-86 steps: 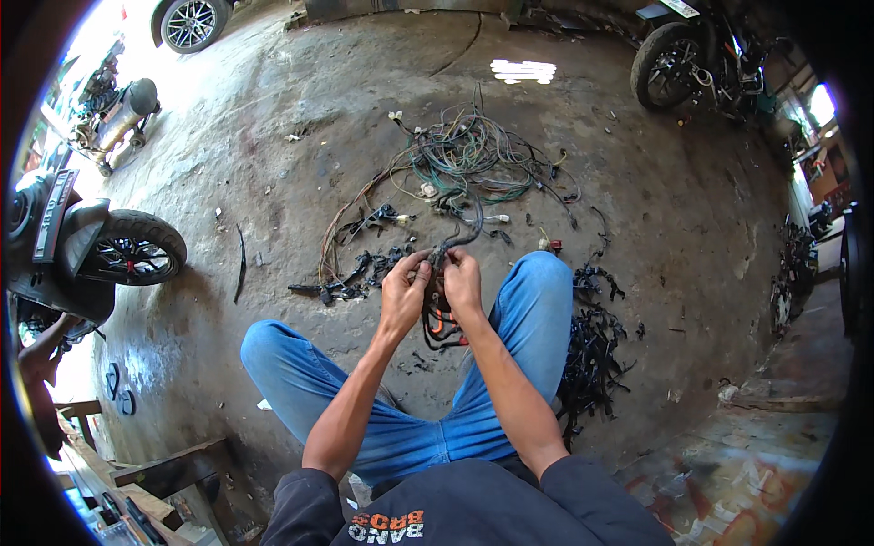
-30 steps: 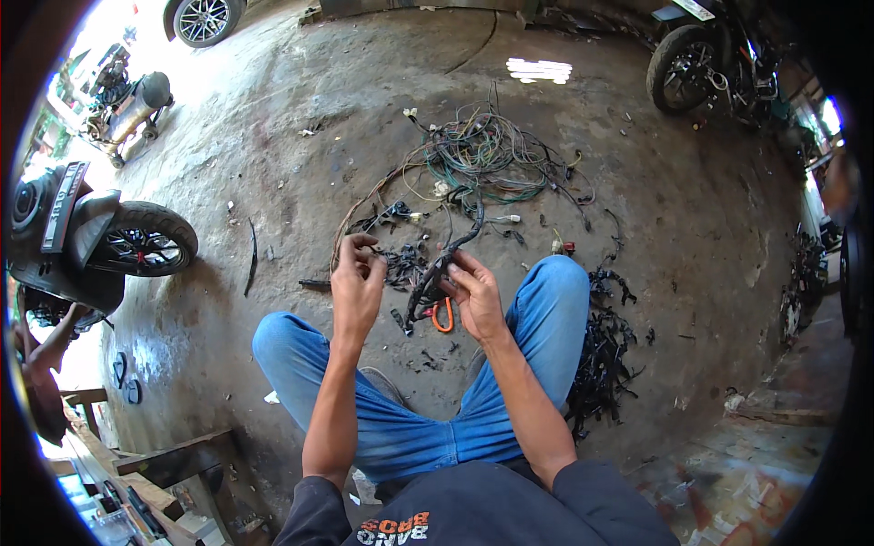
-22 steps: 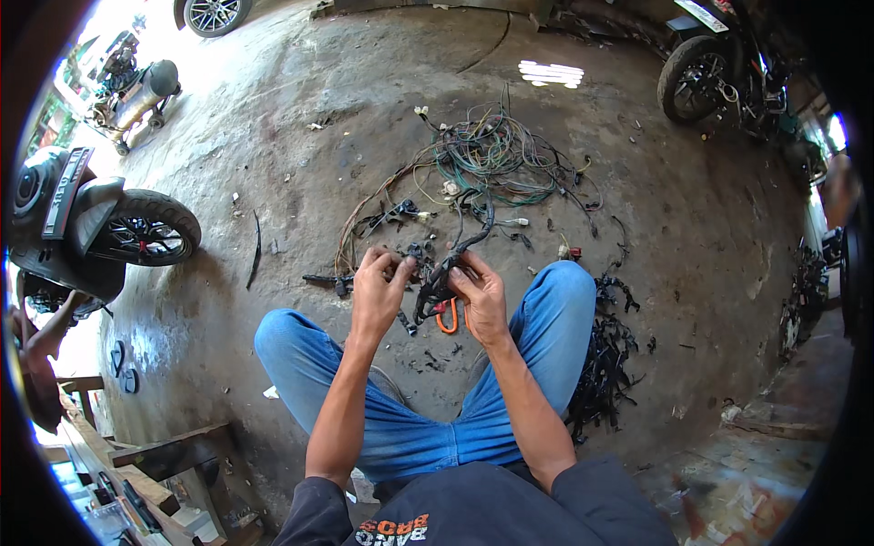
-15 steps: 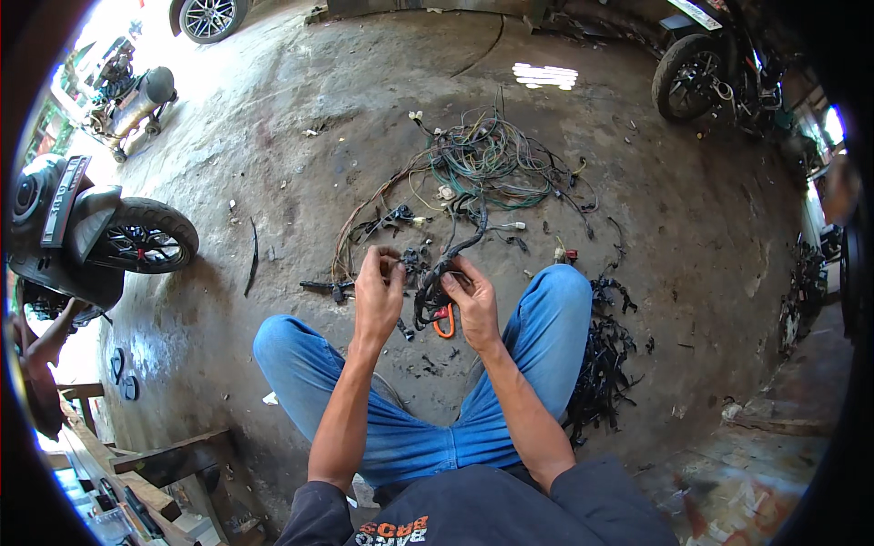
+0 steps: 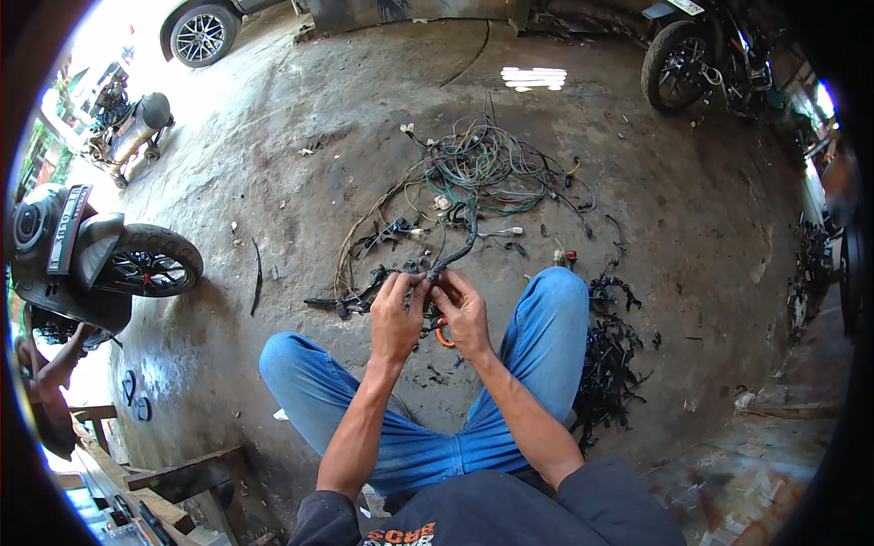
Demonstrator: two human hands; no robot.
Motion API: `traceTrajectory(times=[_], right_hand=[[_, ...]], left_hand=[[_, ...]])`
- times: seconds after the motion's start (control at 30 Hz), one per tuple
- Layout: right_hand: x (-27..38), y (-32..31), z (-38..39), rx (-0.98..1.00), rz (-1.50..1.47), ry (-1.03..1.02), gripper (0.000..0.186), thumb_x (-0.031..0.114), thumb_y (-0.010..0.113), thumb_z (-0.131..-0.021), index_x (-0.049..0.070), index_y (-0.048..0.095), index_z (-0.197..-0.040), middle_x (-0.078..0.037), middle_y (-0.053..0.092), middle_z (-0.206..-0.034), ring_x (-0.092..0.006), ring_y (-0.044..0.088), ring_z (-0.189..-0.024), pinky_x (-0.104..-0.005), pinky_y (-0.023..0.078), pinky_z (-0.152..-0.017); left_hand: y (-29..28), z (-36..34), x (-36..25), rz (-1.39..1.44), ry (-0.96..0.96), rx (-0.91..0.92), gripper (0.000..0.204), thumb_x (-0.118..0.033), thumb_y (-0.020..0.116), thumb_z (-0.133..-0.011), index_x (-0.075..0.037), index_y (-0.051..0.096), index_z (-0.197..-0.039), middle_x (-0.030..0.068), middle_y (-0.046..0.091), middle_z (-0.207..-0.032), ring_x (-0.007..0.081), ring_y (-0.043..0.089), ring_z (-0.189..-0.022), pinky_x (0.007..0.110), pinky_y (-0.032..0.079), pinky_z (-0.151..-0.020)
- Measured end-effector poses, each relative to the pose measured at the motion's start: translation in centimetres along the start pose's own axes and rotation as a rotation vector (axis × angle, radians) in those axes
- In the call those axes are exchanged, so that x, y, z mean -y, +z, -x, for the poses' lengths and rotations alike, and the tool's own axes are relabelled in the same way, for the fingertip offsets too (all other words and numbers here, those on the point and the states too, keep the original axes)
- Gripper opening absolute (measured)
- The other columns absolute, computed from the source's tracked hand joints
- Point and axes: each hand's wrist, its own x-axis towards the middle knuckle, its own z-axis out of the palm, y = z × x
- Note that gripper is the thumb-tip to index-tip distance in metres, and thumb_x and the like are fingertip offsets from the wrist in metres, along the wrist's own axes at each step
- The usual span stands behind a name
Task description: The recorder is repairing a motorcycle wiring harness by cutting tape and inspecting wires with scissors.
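Observation:
Both hands meet in front of my knees on a black taped wiring harness (image 5: 467, 244). My left hand (image 5: 397, 314) is closed, its fingertips pinching the harness. From the other side my right hand (image 5: 462, 314) grips the same stretch. Beyond them the harness runs into a loose heap of green, grey and brown wires (image 5: 482, 164) with pale connectors (image 5: 442, 203). Black connectors and branches (image 5: 393, 235) lie left of it. Below my right hand an orange loop (image 5: 443, 335), perhaps a tool handle, shows partly. My fingers hide the exact spot being held.
Black tape scraps (image 5: 608, 364) are piled beside my right knee. A motorcycle wheel (image 5: 150, 259) stands at left, another motorcycle (image 5: 683, 73) at far right. A tank-like machine (image 5: 137, 127) and a car wheel (image 5: 202, 36) are farther off. Sandals (image 5: 135, 396) and a wooden bench (image 5: 173, 464) are at lower left.
My left hand has moved right and down to the harness, joining the right hand. The harness's hanging lower loop is now mostly covered by my hands. The view has shifted slightly.

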Motion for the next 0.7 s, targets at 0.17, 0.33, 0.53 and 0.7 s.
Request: traceTrajectory(times=[0.17,0.33,0.53,0.7], right_hand=[[0.2,0.0,0.2,0.007,0.013,0.034,0.034,0.002,0.066,-0.095,-0.004,0.059,-0.128,-0.002,0.062,-0.108,-0.0083,0.061,-0.096,-0.0235,0.052,-0.083],[0.7,0.2,0.2,0.032,-0.064,0.102,0.037,0.003,0.065,-0.096,-0.004,0.057,-0.131,-0.003,0.061,-0.112,-0.0087,0.060,-0.101,-0.0232,0.050,-0.086],[0.8,-0.2,0.3,0.091,-0.028,0.107,0.036,0.002,0.063,-0.097,-0.003,0.057,-0.132,-0.005,0.063,-0.118,-0.0120,0.060,-0.109,-0.0264,0.048,-0.097],[0.4,-0.1,0.5,0.078,0.196,-0.029,0.034,0.003,0.066,-0.094,-0.006,0.060,-0.126,-0.006,0.059,-0.111,-0.0144,0.062,-0.099,-0.0256,0.053,-0.082]], left_hand=[[0.3,0.1,1.0,0.068,-0.056,-0.039,0.017,-0.014,0.070,-0.093,0.003,0.067,-0.096,0.0128,0.069,-0.080,0.0205,0.066,-0.072,0.033,0.050,-0.066],[0.6,0.3,2.2,0.425,-0.338,-0.042,0.020,-0.015,0.068,-0.097,0.004,0.066,-0.091,0.0042,0.068,-0.074,0.0073,0.058,-0.068,0.028,0.048,-0.061],[1.6,0.4,3.9,0.497,-0.442,0.024,0.026,-0.023,0.063,-0.100,0.002,0.066,-0.093,0.0012,0.065,-0.077,0.0063,0.056,-0.070,0.025,0.048,-0.062],[2.5,0.1,6.4,0.611,-0.469,0.118,0.024,-0.023,0.062,-0.100,0.000,0.064,-0.094,-0.0010,0.060,-0.075,0.0066,0.053,-0.066,0.025,0.044,-0.058]])
